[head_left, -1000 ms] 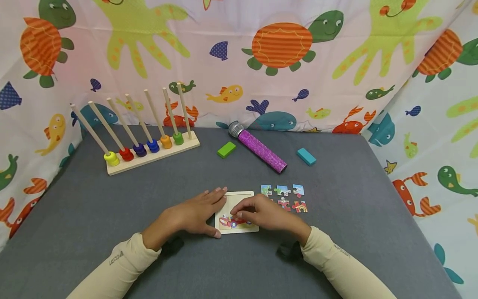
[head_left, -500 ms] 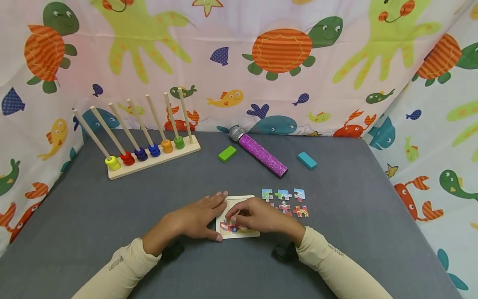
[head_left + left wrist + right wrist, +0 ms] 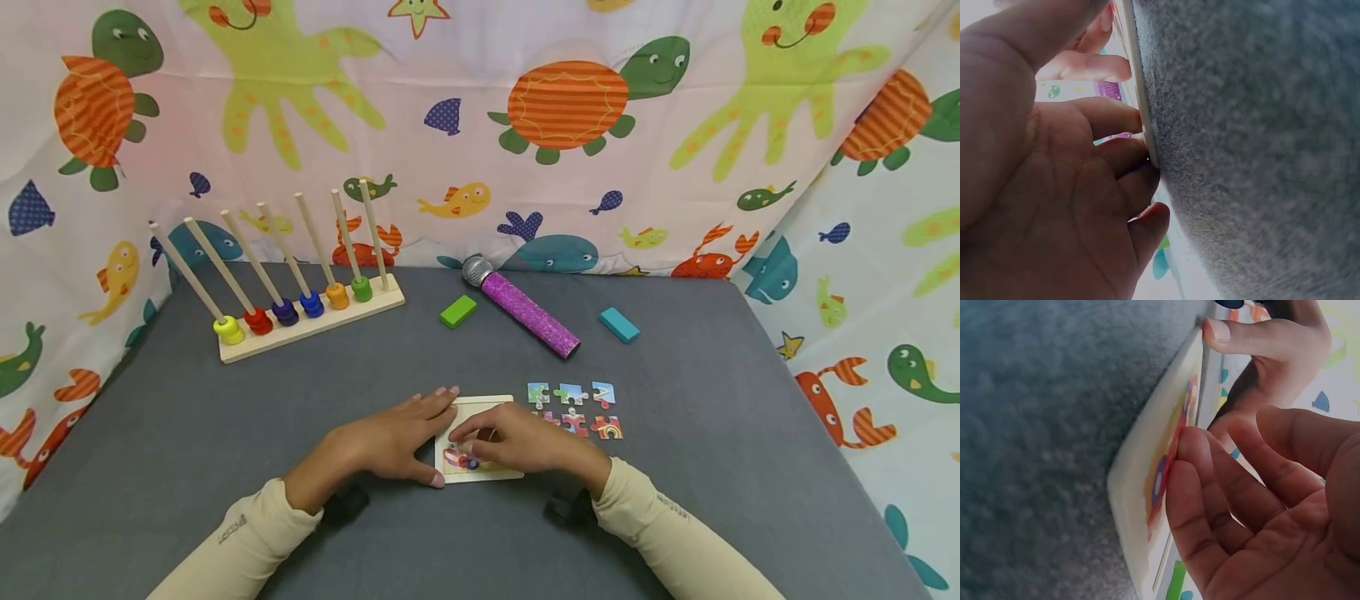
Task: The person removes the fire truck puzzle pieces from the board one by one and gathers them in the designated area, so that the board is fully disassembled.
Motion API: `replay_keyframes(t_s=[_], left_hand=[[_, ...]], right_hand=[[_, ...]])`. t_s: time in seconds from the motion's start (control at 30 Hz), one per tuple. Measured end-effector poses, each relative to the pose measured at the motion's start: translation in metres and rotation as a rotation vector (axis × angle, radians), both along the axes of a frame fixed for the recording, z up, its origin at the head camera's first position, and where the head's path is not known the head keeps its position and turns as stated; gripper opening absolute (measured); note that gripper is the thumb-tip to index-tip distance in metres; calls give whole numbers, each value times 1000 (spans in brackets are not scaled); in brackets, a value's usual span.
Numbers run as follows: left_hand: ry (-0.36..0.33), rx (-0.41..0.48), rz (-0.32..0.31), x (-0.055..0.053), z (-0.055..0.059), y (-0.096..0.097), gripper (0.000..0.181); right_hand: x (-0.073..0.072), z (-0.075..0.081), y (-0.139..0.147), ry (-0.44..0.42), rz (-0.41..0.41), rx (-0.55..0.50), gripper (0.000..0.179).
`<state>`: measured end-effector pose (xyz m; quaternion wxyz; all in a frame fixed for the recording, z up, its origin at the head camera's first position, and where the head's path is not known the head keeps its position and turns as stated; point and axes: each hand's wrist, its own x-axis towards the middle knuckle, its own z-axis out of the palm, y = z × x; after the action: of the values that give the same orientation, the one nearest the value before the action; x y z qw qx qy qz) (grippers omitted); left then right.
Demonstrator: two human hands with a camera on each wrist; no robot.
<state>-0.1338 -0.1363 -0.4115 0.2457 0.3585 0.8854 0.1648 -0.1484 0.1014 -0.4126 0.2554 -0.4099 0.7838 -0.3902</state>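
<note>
In the head view, a small wooden puzzle tray (image 3: pixel 487 475) lies on the table, a picture of a red vehicle (image 3: pixel 463 460) partly showing in it. My left hand (image 3: pixel 390 437) rests along the tray's left edge, fingers extended and thumb at the near corner. Over the tray, my right hand (image 3: pixel 525 437) has its fingers bent downward. The right wrist view shows fingertips (image 3: pixel 1188 487) touching the picture, with the thumb apart and no piece visible between them. Several loose jigsaw pieces (image 3: pixel 572 394) lie right of the tray; the right hand partly covers the nearer row.
Behind the tray lie a green block (image 3: pixel 458 312), a purple glitter microphone (image 3: pixel 528 315) and a blue block (image 3: pixel 618 325). A wooden peg stand (image 3: pixel 322 320) with coloured rings is at the back left. A sea-animal curtain (image 3: pixel 465 117) hangs behind the grey table (image 3: pixel 705 433).
My right hand has shifted slightly left over the tray, and its thumb and forefinger have spread apart. The left hand stays at the tray's edge. The head view has tilted a little upward.
</note>
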Motion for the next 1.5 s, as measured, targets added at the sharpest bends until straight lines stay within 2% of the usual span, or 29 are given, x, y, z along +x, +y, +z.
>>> replay_keyframes(t_s=[0.13, 0.43, 0.8, 1.03, 1.33, 1.5], left_hand=[[-5, 4, 6, 1, -1, -1, 92], [-6, 24, 3, 0, -1, 0, 93], [25, 6, 34, 3, 1, 0, 94], [31, 15, 39, 3, 0, 2, 93], [54, 11, 25, 4, 2, 2, 93], [53, 15, 25, 5, 3, 3, 93]], right_hand=[[1, -1, -1, 17, 31, -8, 25], [2, -1, -2, 53, -30, -56, 20], [4, 4, -5, 49, -48, -78, 19], [6, 3, -10, 83, -31, -115, 19], [11, -2, -14, 68, 12, -52, 16], [12, -3, -13, 82, -9, -60, 17]])
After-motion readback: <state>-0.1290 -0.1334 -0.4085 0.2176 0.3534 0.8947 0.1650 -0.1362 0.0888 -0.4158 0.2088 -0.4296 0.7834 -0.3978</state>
